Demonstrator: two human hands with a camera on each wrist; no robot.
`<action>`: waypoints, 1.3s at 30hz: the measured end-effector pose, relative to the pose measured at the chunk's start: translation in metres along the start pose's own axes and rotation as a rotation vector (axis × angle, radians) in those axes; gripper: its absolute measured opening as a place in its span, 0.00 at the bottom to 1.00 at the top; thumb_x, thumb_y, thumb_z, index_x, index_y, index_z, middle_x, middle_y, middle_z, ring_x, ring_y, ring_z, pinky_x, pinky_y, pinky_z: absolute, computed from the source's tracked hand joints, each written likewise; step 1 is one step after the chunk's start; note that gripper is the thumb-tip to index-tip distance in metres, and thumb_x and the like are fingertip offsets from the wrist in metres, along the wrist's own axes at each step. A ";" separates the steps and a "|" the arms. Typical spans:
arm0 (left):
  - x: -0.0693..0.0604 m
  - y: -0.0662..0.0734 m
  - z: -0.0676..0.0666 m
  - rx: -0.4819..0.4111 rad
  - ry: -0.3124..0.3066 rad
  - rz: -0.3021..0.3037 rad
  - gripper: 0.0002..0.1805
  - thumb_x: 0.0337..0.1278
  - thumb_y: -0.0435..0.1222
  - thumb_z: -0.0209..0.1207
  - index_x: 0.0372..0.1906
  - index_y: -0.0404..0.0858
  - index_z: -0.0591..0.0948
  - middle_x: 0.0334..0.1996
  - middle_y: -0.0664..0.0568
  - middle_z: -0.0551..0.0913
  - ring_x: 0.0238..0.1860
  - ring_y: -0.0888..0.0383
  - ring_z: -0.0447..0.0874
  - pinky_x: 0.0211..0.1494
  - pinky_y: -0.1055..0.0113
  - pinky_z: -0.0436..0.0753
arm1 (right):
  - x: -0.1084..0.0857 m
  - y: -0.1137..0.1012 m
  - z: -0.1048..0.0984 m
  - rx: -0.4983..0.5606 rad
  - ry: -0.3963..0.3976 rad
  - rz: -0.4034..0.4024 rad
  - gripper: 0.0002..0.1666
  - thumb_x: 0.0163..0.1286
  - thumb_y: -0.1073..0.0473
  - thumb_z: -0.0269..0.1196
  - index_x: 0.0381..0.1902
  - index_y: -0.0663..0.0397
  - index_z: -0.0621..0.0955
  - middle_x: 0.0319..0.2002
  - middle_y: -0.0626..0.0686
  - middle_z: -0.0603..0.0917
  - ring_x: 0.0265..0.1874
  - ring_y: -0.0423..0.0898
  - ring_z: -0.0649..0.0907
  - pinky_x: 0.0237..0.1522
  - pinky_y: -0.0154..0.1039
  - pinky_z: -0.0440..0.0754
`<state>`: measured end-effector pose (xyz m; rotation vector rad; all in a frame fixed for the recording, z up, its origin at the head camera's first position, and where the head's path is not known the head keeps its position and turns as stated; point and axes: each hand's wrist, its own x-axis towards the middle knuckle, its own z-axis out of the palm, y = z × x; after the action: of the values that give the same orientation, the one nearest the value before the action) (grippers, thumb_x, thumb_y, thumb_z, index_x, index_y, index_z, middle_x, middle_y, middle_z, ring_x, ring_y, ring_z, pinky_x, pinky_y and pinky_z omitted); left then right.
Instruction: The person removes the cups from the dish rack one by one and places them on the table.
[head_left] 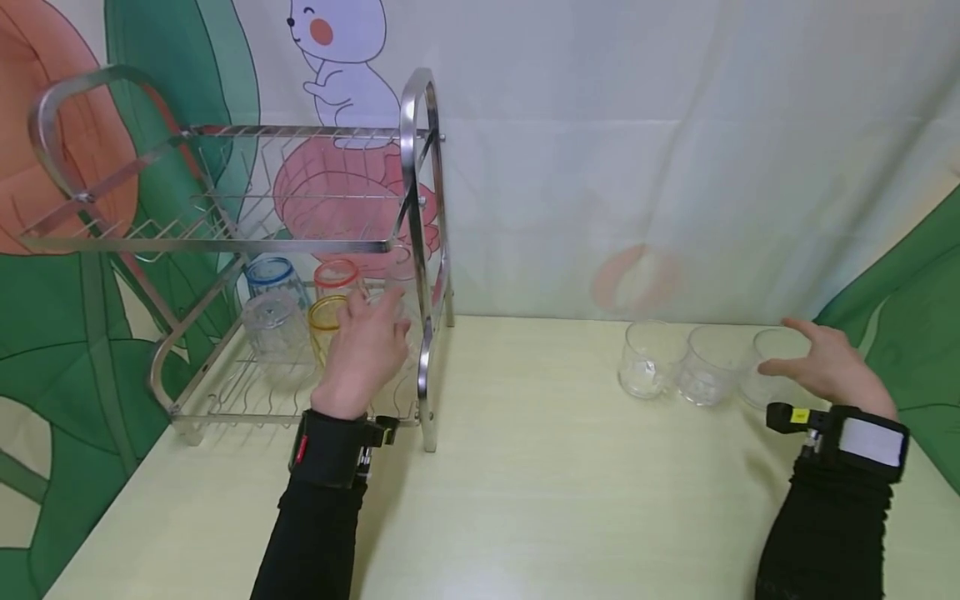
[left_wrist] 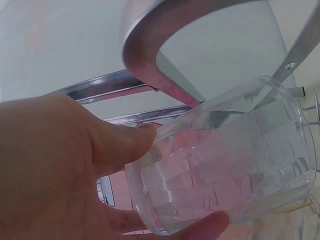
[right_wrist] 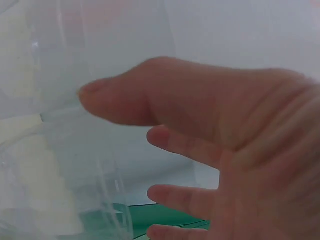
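Clear glass (left_wrist: pixel 225 165), pinched in the left hand (head_left: pixel 366 350), could strike the rack (head_left: pixel 322 246) if moved sideways; the right hand (head_left: pixel 836 367) is wide.

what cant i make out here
Head view: lower right of the yellow-rimmed glass, hidden by the left hand.
Head view: right side of the rightmost glass, hidden by the right hand.
Left wrist view: fingers below the held glass, partly cut off by the bottom edge.
Right wrist view: clear glassware, blurred and cut off by the left edge.
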<state>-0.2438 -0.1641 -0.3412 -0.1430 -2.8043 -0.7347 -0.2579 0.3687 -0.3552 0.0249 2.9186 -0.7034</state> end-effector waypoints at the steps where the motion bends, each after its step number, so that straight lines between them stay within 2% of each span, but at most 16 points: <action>1: 0.000 0.000 -0.001 -0.003 0.002 0.003 0.24 0.72 0.35 0.52 0.70 0.38 0.67 0.64 0.22 0.58 0.60 0.27 0.61 0.45 0.37 0.77 | -0.001 -0.002 -0.001 -0.005 0.016 0.000 0.57 0.67 0.40 0.62 0.75 0.68 0.46 0.68 0.83 0.44 0.65 0.81 0.48 0.55 0.77 0.57; 9: 0.000 -0.006 -0.010 -0.027 -0.002 0.006 0.26 0.73 0.36 0.51 0.71 0.38 0.65 0.64 0.24 0.59 0.58 0.28 0.62 0.51 0.35 0.72 | -0.012 -0.024 -0.008 0.003 0.165 -0.052 0.61 0.66 0.33 0.60 0.77 0.61 0.44 0.71 0.78 0.40 0.67 0.79 0.43 0.53 0.80 0.52; 14: -0.001 -0.009 -0.022 -0.048 -0.035 0.002 0.25 0.75 0.39 0.48 0.71 0.37 0.65 0.65 0.25 0.60 0.62 0.28 0.61 0.57 0.34 0.68 | -0.019 -0.043 -0.012 0.004 0.267 -0.109 0.58 0.68 0.35 0.59 0.78 0.59 0.45 0.72 0.76 0.40 0.69 0.77 0.41 0.54 0.80 0.51; 18: -0.007 -0.012 -0.032 -0.088 -0.039 -0.024 0.25 0.75 0.38 0.48 0.71 0.36 0.65 0.65 0.27 0.60 0.63 0.30 0.61 0.57 0.35 0.69 | -0.027 -0.061 -0.012 0.039 0.344 -0.170 0.54 0.69 0.36 0.59 0.78 0.56 0.48 0.74 0.73 0.40 0.71 0.73 0.40 0.56 0.79 0.50; 24: -0.018 -0.017 -0.045 -0.157 -0.044 -0.054 0.27 0.75 0.39 0.47 0.74 0.39 0.61 0.64 0.26 0.57 0.59 0.32 0.65 0.55 0.37 0.70 | -0.037 -0.085 -0.012 0.079 0.390 -0.250 0.46 0.72 0.42 0.58 0.78 0.54 0.53 0.75 0.70 0.39 0.72 0.71 0.38 0.56 0.80 0.50; 30: -0.026 -0.028 -0.060 -0.227 -0.125 -0.096 0.30 0.76 0.45 0.45 0.77 0.44 0.55 0.70 0.28 0.51 0.60 0.33 0.67 0.58 0.35 0.68 | -0.044 -0.103 -0.009 0.099 0.416 -0.343 0.44 0.72 0.48 0.60 0.76 0.56 0.56 0.75 0.69 0.43 0.73 0.69 0.41 0.61 0.77 0.46; 35: -0.029 -0.039 -0.068 -0.368 -0.173 -0.108 0.31 0.77 0.45 0.44 0.78 0.46 0.53 0.74 0.30 0.43 0.48 0.41 0.81 0.57 0.42 0.73 | -0.047 -0.114 -0.007 0.118 0.444 -0.403 0.42 0.71 0.51 0.62 0.76 0.56 0.59 0.75 0.67 0.46 0.73 0.69 0.44 0.63 0.75 0.45; 37: -0.032 -0.043 -0.072 -0.424 -0.186 -0.126 0.31 0.77 0.46 0.44 0.78 0.47 0.52 0.73 0.32 0.45 0.42 0.44 0.84 0.55 0.44 0.75 | -0.049 -0.120 -0.006 0.134 0.441 -0.421 0.41 0.71 0.52 0.62 0.76 0.55 0.59 0.76 0.66 0.46 0.73 0.67 0.44 0.62 0.75 0.47; 39: -0.035 -0.047 -0.076 -0.456 -0.187 -0.130 0.32 0.77 0.47 0.44 0.78 0.47 0.51 0.72 0.33 0.48 0.42 0.45 0.85 0.57 0.44 0.74 | -0.051 -0.125 -0.005 0.145 0.435 -0.439 0.40 0.71 0.53 0.62 0.76 0.54 0.59 0.76 0.65 0.46 0.73 0.67 0.44 0.62 0.75 0.48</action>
<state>-0.2014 -0.2433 -0.3078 -0.1118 -2.7833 -1.4545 -0.2140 0.2604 -0.2873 -0.5272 3.3133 -1.0947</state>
